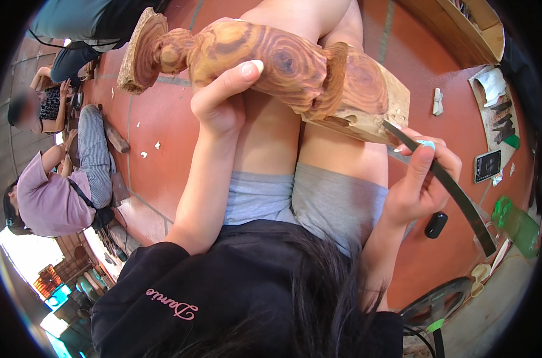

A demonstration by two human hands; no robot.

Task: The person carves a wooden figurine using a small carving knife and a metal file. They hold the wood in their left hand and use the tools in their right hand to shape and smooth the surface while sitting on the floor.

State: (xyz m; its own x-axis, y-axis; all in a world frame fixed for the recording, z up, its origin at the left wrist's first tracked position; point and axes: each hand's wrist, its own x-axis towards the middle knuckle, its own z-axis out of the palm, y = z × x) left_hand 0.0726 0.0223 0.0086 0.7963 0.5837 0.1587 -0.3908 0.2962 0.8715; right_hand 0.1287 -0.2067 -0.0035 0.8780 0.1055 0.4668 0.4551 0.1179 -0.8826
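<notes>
A carved, turned-looking piece of wood with swirling brown grain lies slantwise above my bare thighs. My left hand is closed on its middle, the thumb along the near side and the other fingers hidden behind it. At its right end is a paler block-like part with a small notch underneath. In my right hand a long, dark, flat strip is pinched between thumb and fingers. The strip's upper tip meets or nearly meets the pale end of the wood; its lower end curves down to the right.
Red floor tiles carry scattered wood chips. On the right are a cardboard box, a board with dark pieces, a phone, a black oval object and a green bottle. People sit at left.
</notes>
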